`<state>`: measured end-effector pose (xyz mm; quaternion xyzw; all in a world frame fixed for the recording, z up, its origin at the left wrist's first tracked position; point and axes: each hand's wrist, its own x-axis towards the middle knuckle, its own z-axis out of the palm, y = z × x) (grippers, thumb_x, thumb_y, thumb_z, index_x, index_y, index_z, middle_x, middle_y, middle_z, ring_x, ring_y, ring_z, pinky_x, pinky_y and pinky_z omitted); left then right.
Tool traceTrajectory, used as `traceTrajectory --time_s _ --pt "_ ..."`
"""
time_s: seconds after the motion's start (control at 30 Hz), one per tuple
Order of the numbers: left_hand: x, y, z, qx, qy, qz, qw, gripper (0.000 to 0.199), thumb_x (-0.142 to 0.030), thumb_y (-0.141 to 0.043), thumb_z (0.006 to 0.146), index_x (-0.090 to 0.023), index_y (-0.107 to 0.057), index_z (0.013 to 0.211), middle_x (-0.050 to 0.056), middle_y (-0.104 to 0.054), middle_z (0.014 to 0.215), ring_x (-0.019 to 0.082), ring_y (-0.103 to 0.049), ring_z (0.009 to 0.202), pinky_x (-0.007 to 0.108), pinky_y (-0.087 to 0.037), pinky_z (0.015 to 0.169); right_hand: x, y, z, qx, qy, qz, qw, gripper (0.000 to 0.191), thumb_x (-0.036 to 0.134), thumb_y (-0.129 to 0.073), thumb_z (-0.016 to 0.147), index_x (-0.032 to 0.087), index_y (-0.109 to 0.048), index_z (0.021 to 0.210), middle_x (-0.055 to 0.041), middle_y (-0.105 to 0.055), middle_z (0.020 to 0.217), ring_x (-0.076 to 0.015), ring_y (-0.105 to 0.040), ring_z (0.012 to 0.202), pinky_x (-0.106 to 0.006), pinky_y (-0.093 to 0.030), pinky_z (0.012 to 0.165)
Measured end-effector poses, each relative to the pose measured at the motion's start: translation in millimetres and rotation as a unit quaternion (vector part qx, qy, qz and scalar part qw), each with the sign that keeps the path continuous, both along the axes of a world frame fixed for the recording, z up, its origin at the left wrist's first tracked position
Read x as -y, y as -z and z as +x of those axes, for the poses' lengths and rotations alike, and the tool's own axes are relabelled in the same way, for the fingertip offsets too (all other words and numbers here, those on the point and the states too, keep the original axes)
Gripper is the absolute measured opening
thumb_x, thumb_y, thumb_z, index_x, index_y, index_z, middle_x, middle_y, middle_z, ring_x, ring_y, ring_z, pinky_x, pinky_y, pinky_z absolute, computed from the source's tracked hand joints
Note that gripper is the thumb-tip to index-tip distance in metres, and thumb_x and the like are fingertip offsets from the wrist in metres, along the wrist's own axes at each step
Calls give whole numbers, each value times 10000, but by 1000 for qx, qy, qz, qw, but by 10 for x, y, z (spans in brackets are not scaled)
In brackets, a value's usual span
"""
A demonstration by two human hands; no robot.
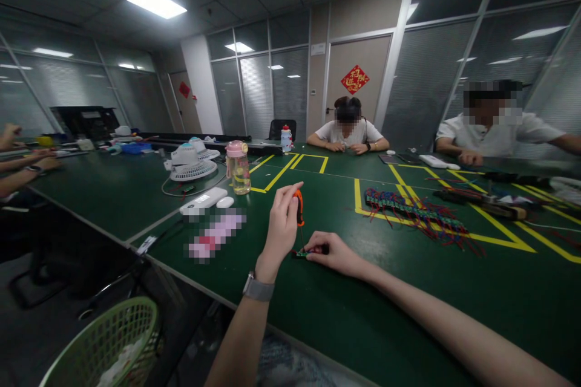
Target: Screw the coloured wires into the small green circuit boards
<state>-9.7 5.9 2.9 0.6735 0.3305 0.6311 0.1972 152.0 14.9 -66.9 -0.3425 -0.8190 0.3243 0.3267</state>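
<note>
At the circuit board (300, 254) — orange screwdriver (300, 210) in left hand (282, 224).

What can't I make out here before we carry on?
All in the head view:
Screwdriver tip: too small to tell whether it sits in a screw.
Circuit board: partly covered by the right hand; markings too small.
Lilac item: blurred by pixelation.
Green basket: cut off by the bottom edge.
</note>
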Motion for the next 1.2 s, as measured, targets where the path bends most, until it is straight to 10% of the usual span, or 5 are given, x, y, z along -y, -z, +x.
traceTrajectory --time_s 0.33,0.53,0.73,0.97,1.2 --pt "15 11 2 35 7 -3 999 198 -320 -626 802 -222 -690 961 54 -536 1046 155 -568 942 274 -484 832 -6 -3 16 2 -8 4 1000 146 208 -664 754 153 -731 872 -20 -570 758 -121 -505 648 -238 -413 596" --pt "30 13 39 84 176 -76 978 361 -316 -420 921 -253 -515 1263 84 -536 1235 177 -604 964 329 -531 804 -10 -10 8 2 -8 3 1000 147 211 -665 752 152 -730 870 -26 -579 772 -125 -510 656 -246 -427 612" --pt "35 12 7 35 59 -24 997 260 -309 -667 771 -223 -678 1016 61 -545 1078 170 -572 953 277 -498 819 -18 24 18 2 -2 -2 1000 146 223 -665 750 155 -726 865 -25 -580 772 -123 -510 650 -241 -425 601" --pt "30 -4 27 117 218 -96 964 380 -314 -446 908 -258 -501 1279 89 -486 1335 215 -582 1073 357 -528 849 -20 13 15 2 -6 0 1000 144 214 -664 752 150 -726 865 -19 -568 761 -118 -500 643 -236 -403 586" --pt "40 9 -5 64 89 -46 993 277 -270 -666 769 -205 -651 1038 52 -595 1009 139 -606 860 242 -510 741 -5 -2 11 2 -2 -4 1000 150 213 -663 752 142 -727 868 -30 -585 789 -117 -500 647 -241 -416 600"
